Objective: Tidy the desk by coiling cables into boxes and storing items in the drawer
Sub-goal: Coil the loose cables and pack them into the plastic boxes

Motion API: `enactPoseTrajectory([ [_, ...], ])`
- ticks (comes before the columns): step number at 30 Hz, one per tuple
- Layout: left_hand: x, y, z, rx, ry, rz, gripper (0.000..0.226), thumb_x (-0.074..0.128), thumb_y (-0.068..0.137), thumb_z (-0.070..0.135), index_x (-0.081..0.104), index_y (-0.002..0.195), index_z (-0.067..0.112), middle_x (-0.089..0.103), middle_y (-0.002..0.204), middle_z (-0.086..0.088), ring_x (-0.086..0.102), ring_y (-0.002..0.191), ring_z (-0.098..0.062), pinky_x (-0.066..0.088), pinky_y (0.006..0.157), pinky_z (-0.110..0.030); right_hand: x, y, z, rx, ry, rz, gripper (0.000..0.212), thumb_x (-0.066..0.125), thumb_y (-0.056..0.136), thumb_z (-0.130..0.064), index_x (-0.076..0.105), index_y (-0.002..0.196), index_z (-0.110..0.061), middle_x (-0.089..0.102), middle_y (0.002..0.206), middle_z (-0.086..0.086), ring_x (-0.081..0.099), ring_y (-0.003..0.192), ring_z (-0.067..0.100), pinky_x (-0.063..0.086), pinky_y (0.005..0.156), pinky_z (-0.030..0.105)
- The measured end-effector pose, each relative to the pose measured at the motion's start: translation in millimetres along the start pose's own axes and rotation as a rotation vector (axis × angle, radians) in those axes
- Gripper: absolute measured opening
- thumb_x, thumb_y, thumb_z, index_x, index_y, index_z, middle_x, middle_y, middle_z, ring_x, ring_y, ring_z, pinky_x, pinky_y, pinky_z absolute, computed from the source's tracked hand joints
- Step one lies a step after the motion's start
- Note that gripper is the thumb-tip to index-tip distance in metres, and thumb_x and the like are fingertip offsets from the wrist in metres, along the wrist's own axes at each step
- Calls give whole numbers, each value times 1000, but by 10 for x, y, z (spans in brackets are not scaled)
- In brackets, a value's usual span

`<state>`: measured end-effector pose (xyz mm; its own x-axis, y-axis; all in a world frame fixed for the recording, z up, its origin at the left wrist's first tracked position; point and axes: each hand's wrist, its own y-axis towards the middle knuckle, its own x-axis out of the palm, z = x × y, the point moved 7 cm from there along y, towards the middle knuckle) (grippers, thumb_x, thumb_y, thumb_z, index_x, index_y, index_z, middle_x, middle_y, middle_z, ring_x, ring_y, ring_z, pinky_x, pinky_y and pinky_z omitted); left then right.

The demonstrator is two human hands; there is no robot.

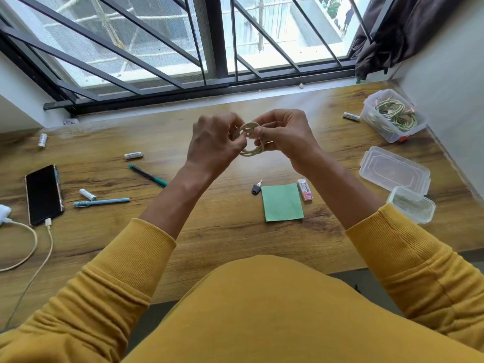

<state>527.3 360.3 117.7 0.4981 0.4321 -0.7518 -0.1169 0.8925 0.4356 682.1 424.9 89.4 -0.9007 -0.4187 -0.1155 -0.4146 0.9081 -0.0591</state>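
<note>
A cream cable (250,150) wound into a small coil hangs above the middle of the wooden desk (225,226). My left hand (214,145) grips its left side and my right hand (285,137) pinches its right side. At the far right stands an open clear box (416,127) with pale green coiled cables (392,115) inside. A smaller clear box (411,205) and a loose clear lid (392,170) lie at the right edge. Another cream cable (34,244) is plugged into a black phone (44,193) at the left.
Scattered on the desk: white batteries (42,140) (133,155) (87,194) (351,116), a green pen (148,175), a blue pen (101,202), a green notepad (282,202), an eraser (305,189), a key (256,188). A barred window (209,48) runs along the far edge, a wall on the right.
</note>
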Motion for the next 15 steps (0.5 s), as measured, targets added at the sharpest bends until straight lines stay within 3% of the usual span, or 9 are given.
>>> enactPoseTrajectory([
  [3,55,13,44,8,85,30,13,73,96,24,70,101,12,74,81,-3,69,67,-20,62,69,-43,-16,6,-40,-31,-43,46,13,80,87,-4,76,99,-1,76,88,21,77,82,38,67,76,48],
  [6,66,18,85,34,163,83,14,68,100,18,60,107,9,70,80,-8,59,60,-20,51,59,-36,17,-15,-87,-46,-38,67,14,81,88,-7,74,98,1,77,85,18,77,80,36,67,72,46],
  [9,47,18,70,-17,165,118,16,65,102,20,58,111,10,68,81,-7,56,62,-18,40,62,-29,79,-23,-130,-76,-73,77,14,83,88,-11,74,95,-2,76,80,12,78,74,29,67,69,45],
  [13,54,32,-63,-215,-91,107,11,69,97,21,64,106,17,72,78,4,68,69,-14,56,76,-38,57,-9,-134,-75,-99,107,18,83,87,-13,72,95,-2,75,82,12,78,73,26,67,69,45],
  [15,77,25,-150,-312,-274,66,12,76,92,22,69,102,20,75,81,5,74,74,-12,64,74,-43,40,0,-110,-63,-121,122,19,84,87,-13,72,96,-2,76,83,13,78,72,25,67,68,45],
])
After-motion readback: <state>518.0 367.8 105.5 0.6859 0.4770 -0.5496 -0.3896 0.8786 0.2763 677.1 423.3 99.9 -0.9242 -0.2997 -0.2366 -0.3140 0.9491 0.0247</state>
